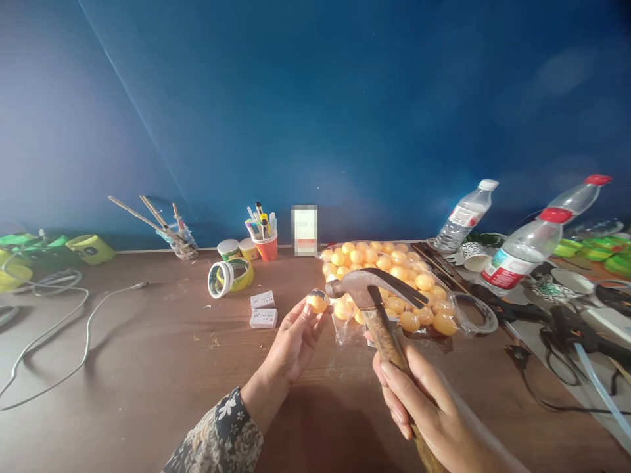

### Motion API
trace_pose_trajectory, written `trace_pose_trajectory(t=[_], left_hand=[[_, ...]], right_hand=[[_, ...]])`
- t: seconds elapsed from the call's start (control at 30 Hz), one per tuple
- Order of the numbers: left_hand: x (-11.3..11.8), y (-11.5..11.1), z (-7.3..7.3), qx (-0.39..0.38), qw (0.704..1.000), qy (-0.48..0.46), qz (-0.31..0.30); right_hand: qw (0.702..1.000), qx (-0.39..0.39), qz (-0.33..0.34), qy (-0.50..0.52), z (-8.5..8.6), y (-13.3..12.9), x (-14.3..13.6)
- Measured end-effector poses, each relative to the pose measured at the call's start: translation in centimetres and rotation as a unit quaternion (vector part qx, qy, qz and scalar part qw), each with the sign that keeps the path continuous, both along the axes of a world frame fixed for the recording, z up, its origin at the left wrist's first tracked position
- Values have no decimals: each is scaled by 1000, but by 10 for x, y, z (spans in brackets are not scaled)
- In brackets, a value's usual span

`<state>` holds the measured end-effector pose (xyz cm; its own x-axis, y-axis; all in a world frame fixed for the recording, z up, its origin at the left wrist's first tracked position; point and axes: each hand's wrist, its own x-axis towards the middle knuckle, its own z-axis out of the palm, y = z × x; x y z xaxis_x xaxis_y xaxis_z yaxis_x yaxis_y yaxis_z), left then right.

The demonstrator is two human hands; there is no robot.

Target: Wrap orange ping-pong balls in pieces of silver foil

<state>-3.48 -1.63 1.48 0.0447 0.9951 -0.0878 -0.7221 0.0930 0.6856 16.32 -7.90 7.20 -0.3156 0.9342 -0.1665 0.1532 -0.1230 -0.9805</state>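
Note:
My left hand (296, 338) pinches an orange ping-pong ball (318, 303) in its fingertips. The ball's top is dark with a jagged border; whether that is a hole or a marking I cannot tell. In my right hand (419, 391) is a claw hammer (362, 282), gripped round its worn wooden handle. Its rusty head is raised, the striking face at the ball's right side and the claw pointing right. I cannot tell whether head and ball touch. Just behind the hammer lies a clear plastic bag (345, 334) full of orange balls (424, 282).
Small white boxes (263, 318), tape rolls (221, 279), a red cup of pens (266, 248) and a jar of sticks (183, 246) stand to the left. A white cable (87, 341) curls far left. Plastic bottles (522, 249), a tape roll (486, 325) and black glue guns (604, 345) crowd the right.

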Motion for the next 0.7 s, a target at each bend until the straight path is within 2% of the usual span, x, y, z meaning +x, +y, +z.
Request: trace_pose_trajectory(t=[0.1, 0.27, 0.4, 0.6, 0.7], left_hand=[[1, -1, 2, -2, 1000, -7, -9], [2, -1, 1, -5, 999, -38, -15], [2, 0, 0, -6, 999, -42, 1], [-2, 2, 0, 18, 998, -54, -16], [-2, 2, -2, 15, 999, -43, 0]], right_hand=[[1000, -6, 8, -11, 0, 1, 0], [999, -16, 4, 39, -2, -1, -2], [1000, -26, 14, 9, -6, -2, -4], [999, -21, 1, 49, 0, -2, -2], [999, -16, -3, 36, 0, -2, -2]])
